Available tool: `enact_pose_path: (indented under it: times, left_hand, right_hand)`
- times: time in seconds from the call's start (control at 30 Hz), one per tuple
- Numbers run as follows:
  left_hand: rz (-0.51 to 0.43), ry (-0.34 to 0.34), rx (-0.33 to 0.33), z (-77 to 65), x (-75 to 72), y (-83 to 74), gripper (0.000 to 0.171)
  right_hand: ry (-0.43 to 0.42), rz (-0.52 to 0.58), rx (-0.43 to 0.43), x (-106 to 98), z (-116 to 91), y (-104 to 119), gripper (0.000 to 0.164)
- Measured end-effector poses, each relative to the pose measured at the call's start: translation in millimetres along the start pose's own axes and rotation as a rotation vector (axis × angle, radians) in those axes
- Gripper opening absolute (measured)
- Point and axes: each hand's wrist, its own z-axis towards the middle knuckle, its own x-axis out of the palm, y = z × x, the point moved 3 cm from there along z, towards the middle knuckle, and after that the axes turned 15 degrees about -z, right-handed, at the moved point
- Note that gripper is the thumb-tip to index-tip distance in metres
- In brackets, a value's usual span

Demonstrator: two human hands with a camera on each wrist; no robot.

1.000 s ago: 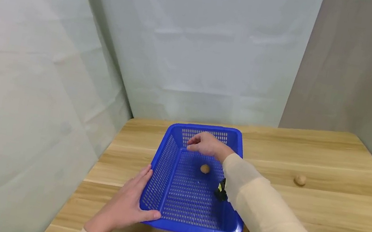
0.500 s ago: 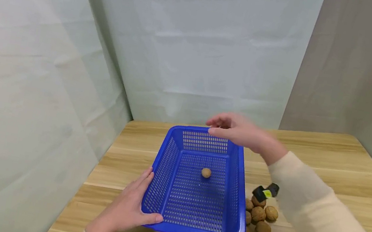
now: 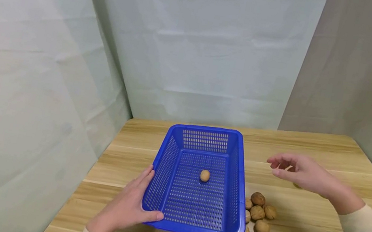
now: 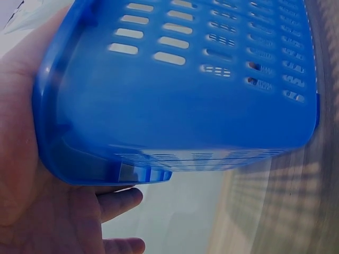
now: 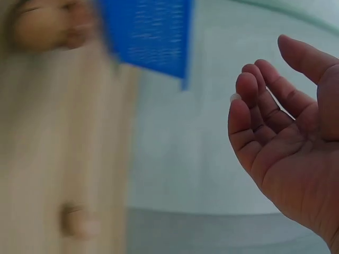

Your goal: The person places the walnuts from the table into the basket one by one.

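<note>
A blue plastic basket (image 3: pixel 191 230) with slotted walls stands on the wooden table, one walnut (image 3: pixel 204 176) lying on its floor. My left hand (image 3: pixel 129 201) rests against the basket's near left corner, thumb along the front rim and fingers reaching along the left side. In the left wrist view its palm (image 4: pixel 47 211) presses the rim from outside, fingers straight. To the right of the basket my right hand (image 3: pixel 303 173) is raised over the table. Its fingers (image 5: pixel 240 114) bend loosely around nothing. Several walnuts (image 3: pixel 257 213) lie in a cluster beside the basket's right wall.
Another walnut (image 3: pixel 297 186) lies further right on the wooden table (image 3: pixel 334 157), mostly covered by the right hand in the head view. Pale cloth (image 3: pixel 218 55) hangs behind and along the left of the table.
My right hand has left the inside of the basket, rising over its far rim and swinging right over the table. The walnut cluster has come into sight. My left hand has stayed at the corner.
</note>
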Motion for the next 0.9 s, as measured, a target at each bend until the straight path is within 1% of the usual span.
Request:
enact_pose_path:
  times: [0.13, 0.33, 0.43, 0.57, 0.67, 0.73, 0.9]
  left_hand:
    - [0.001, 0.005, -0.009, 0.0, 1.2, 0.7, 0.119]
    - [-0.017, -0.007, -0.011, -0.1, 0.9, -0.3, 0.118]
    - [-0.022, -0.009, -0.008, -0.7, 0.6, -0.5, 0.118]
    - [-0.024, -0.012, 0.002, -0.2, 0.6, -0.3, 0.118]
    - [-0.023, -0.015, 0.008, 0.2, 0.7, 0.1, 0.117]
    - [-0.021, -0.017, 0.010, 0.3, 0.6, 0.1, 0.117]
    - [-0.035, -0.013, -0.002, 0.1, 0.5, -0.2, 0.116]
  right_hand:
    - [0.017, 0.024, 0.011, 20.1, -8.5, -22.7, 0.033]
    - [0.034, 0.026, 0.052, 38.1, -8.5, -41.2, 0.038]
    - [0.057, 0.018, 0.040, 47.3, -7.0, -45.9, 0.041]
    - [0.063, 0.017, -0.024, 56.8, -5.5, -48.0, 0.041]
    - [0.060, 0.027, -0.052, 62.8, -3.6, -49.0, 0.042]
    - [0.074, 0.038, -0.053, 67.0, -2.3, -50.4, 0.045]
    - [0.142, 0.074, -0.047, 76.5, -0.4, -53.6, 0.048]
